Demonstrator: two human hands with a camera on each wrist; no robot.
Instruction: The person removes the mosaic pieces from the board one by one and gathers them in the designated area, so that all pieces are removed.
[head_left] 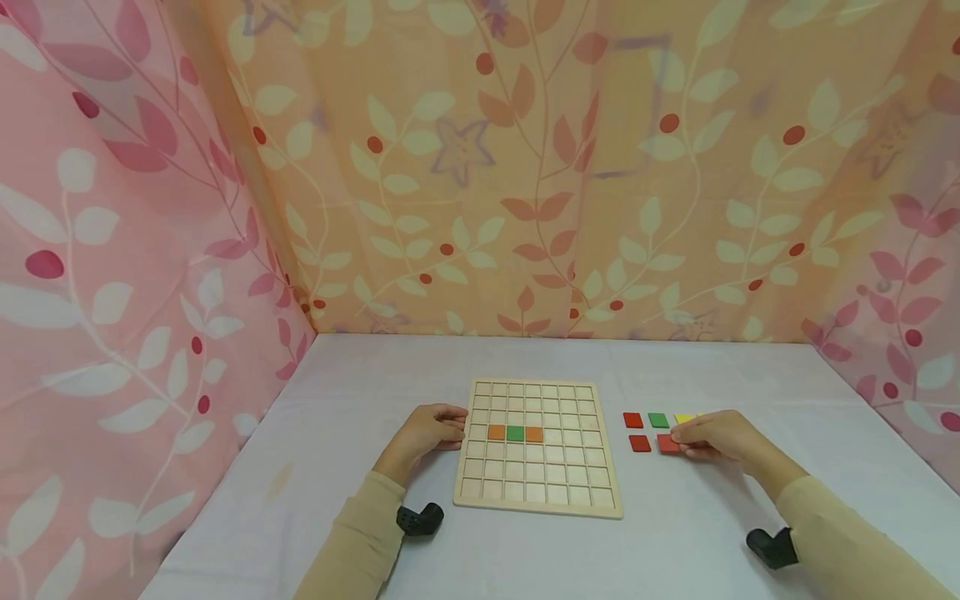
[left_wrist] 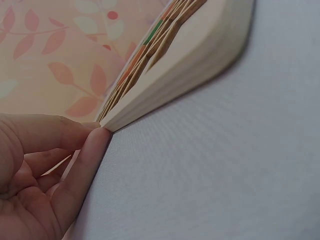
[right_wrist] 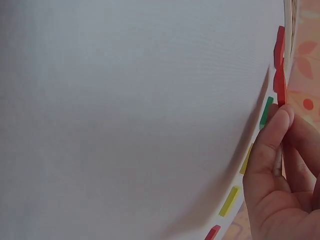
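A square wooden grid board [head_left: 540, 510] lies on the white-covered table, with an orange tile [head_left: 497, 432], a green tile [head_left: 515, 433] and another orange tile [head_left: 534, 434] side by side in one row. At the board's left edge, my left hand [head_left: 424, 430] holds the rim between thumb and fingers; the left wrist view shows the fingertips [left_wrist: 97, 131] meeting at that edge. Right of the board, my right hand [head_left: 723, 435] pinches a flat red square tile [head_left: 668, 443] by its side. That red tile [right_wrist: 281, 87] is tilted in the right wrist view.
Near the right hand lie a red tile [head_left: 633, 420], a second red tile [head_left: 640, 443], a green tile [head_left: 657, 420] and yellow tiles [head_left: 683, 418] partly hidden by the hand. A floral curtain [head_left: 525, 208] stands behind the table. Each wrist carries a black device [head_left: 422, 520].
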